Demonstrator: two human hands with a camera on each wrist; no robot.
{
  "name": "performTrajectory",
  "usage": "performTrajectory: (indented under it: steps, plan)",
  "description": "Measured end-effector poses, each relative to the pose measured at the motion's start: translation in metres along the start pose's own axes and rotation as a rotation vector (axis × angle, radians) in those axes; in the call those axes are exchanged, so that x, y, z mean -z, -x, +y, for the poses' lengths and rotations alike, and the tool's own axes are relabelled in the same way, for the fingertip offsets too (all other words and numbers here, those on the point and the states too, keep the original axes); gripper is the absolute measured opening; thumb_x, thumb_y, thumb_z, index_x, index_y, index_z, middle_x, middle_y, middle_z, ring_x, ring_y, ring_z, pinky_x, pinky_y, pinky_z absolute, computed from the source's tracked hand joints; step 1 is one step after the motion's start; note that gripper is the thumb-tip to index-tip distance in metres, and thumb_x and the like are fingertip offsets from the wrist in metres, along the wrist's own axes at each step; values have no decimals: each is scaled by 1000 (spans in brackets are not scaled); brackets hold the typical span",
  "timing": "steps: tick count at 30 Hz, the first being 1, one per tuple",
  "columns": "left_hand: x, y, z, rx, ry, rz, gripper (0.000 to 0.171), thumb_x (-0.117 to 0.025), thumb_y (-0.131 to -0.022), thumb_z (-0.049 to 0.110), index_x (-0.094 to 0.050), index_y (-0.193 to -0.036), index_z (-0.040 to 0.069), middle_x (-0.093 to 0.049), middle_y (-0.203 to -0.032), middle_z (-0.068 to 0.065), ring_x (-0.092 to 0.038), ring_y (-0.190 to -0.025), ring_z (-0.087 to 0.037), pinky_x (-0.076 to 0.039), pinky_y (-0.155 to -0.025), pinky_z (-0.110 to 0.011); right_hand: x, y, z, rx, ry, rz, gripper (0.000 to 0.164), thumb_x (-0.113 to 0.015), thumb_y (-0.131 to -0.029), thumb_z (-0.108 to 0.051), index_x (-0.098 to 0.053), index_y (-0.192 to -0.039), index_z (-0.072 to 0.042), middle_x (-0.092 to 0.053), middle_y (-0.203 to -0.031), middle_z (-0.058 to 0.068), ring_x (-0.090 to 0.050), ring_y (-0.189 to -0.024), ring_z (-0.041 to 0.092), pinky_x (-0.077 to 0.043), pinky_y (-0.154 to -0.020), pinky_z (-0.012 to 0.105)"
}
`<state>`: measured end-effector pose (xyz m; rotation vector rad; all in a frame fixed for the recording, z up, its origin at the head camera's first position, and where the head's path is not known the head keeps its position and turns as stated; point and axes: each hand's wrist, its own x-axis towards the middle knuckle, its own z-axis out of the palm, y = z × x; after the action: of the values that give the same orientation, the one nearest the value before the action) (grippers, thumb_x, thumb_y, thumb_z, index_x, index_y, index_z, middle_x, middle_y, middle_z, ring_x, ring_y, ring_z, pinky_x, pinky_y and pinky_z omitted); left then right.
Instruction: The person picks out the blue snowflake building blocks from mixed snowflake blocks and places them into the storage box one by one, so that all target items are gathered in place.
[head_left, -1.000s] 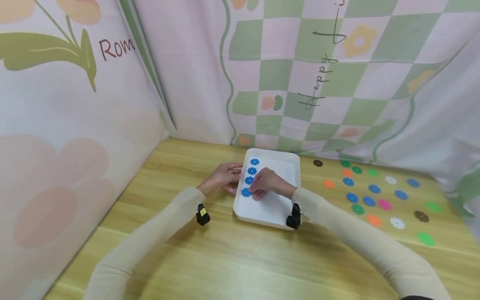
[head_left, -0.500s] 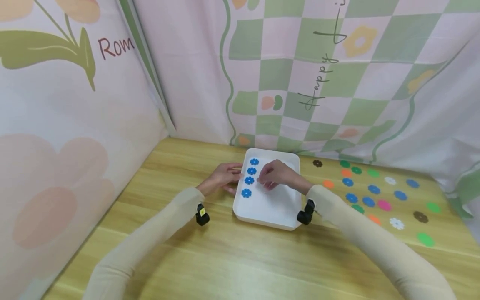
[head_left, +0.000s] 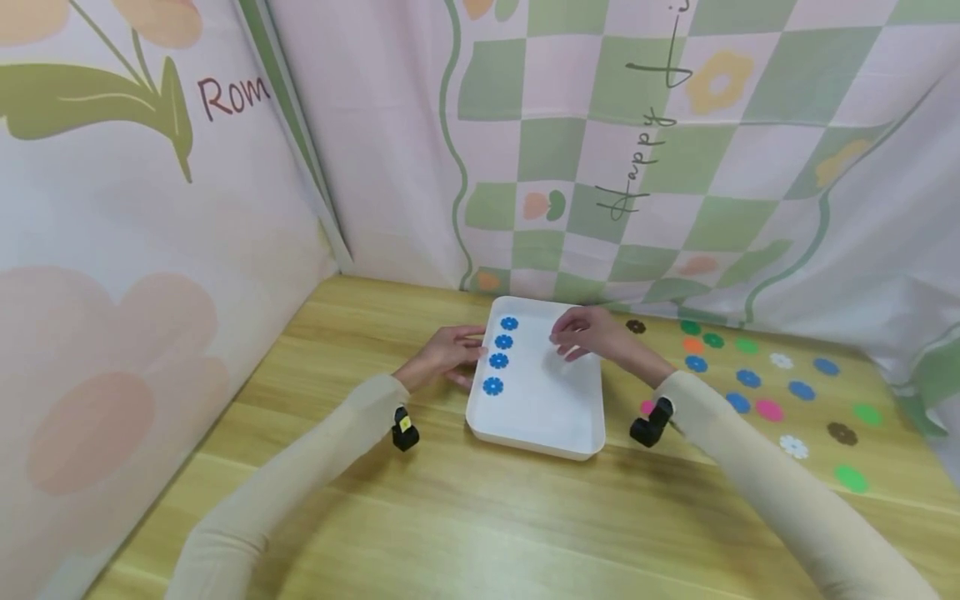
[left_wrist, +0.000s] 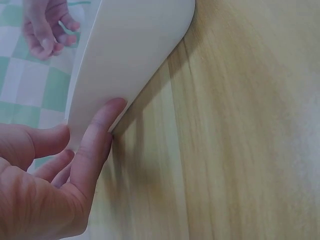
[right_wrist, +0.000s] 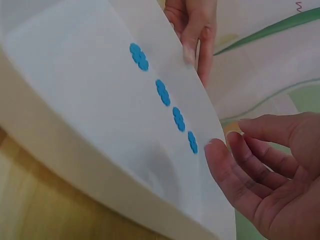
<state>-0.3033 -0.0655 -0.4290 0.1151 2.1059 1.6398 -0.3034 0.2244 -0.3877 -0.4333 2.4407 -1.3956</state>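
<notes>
A white tray (head_left: 543, 417) lies on the table with a column of several blue flower-shaped discs (head_left: 498, 361) along its left side. My left hand (head_left: 442, 354) is at the tray's left side. In the left wrist view, the left thumb (left_wrist: 54, 140) is at the rim and a straight finger (left_wrist: 97, 132) lies along the outer wall. Over the tray's far right part is my right hand (head_left: 588, 332), its fingers loosely bent and holding nothing. The right wrist view shows a gap between right thumb (right_wrist: 265, 127) and forefinger (right_wrist: 220, 160), beyond the blue discs (right_wrist: 162, 92).
Several loose flower-shaped discs lie scattered to the tray's right, among them a blue disc (head_left: 748, 378), a pink disc (head_left: 769, 409), a white disc (head_left: 794, 447) and a brown disc (head_left: 636, 326). Behind the wooden table (head_left: 420, 525) hangs a checked curtain (head_left: 551, 150).
My right hand has let go of the nearest blue disc in the column and moved away to the right and back. The left hand and the tray have stayed in place.
</notes>
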Motion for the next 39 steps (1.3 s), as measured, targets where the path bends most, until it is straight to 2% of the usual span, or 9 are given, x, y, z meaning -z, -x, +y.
performTrajectory:
  steps: [4, 8, 13, 19, 23, 26, 32, 36, 39]
  plan:
    - [-1, -1, 0, 5, 3, 0, 55, -65, -105, 15, -48, -157, 13, -57, -151, -18, -71, -118, -34, -68, -72, -35, 13, 8, 9, 38, -18, 41, 23, -63, -103, -3, -61, -117, 16, -68, -110, 33, -74, -91, 33, -68, -81, 47]
    - [-1, -2, 0, 11, 1, 6, 54, -65, -105, 15, -48, -157, 14, -57, -152, -18, -70, -119, -34, -68, -71, -34, 26, 14, 20, 35, -42, 74, 27, -63, -103, -4, -59, -121, 16, -68, -113, 31, -75, -91, 27, -68, -82, 42]
    - [-1, -1, 0, 9, -3, 5, 54, -65, -105, 15, -48, -157, 14, -56, -153, -18, -70, -119, -34, -68, -71, -34, 41, 23, 31, 31, -47, 119, 32, -65, -104, -8, -58, -124, 15, -73, -105, 17, -75, -87, 17, -68, -84, 39]
    - [0, -1, -1, 8, 4, 6, 55, -65, -105, 15, -48, -157, 14, -56, -153, -18, -70, -119, -33, -68, -71, -34, 60, 35, 43, 56, -32, 151, 32, -62, -104, -4, -55, -126, 19, -75, -96, 2, -73, -85, 11, -67, -82, 34]
    - [0, -1, -1, 5, 3, 8, 55, -65, -105, 15, -48, -157, 15, -56, -153, -17, -70, -119, -33, -68, -70, -34, 75, 40, 58, 67, 3, 182, 33, -63, -104, -6, -56, -127, 17, -74, -93, -11, -73, -85, 8, -67, -81, 31]
    - [0, -1, -1, 8, 2, 10, 54, -65, -105, 15, -49, -157, 15, -56, -154, -17, -70, -119, -33, -68, -71, -34, 87, 45, 72, 75, 10, 200, 34, -65, -104, -8, -56, -126, 15, -73, -92, -15, -72, -86, 8, -67, -80, 30]
    - [0, 0, -1, 8, 8, 6, 54, -65, -105, 14, -48, -157, 15, -56, -153, -17, -70, -119, -33, -68, -71, -33, 108, 55, 100, 88, -18, 213, 19, -65, -103, -4, -63, -120, 5, -74, -96, -15, -72, -89, 5, -67, -81, 28]
    - [1, -1, -2, 6, 14, 5, 54, -64, -105, 13, -48, -157, 14, -56, -153, -17, -70, -120, -34, -68, -70, -33, 120, 64, 112, 71, 65, 222, 19, -66, -103, -8, -64, -122, -4, -74, -103, -15, -70, -94, -1, -64, -81, 22]
    - [1, -1, -2, 7, 14, 7, 54, -64, -105, 13, -48, -157, 14, -56, -153, -18, -69, -121, -34, -68, -70, -34, 127, 72, 117, 48, 167, 209, 31, -67, -104, -12, -60, -130, 2, -74, -112, -6, -66, -98, -5, -60, -83, 15]
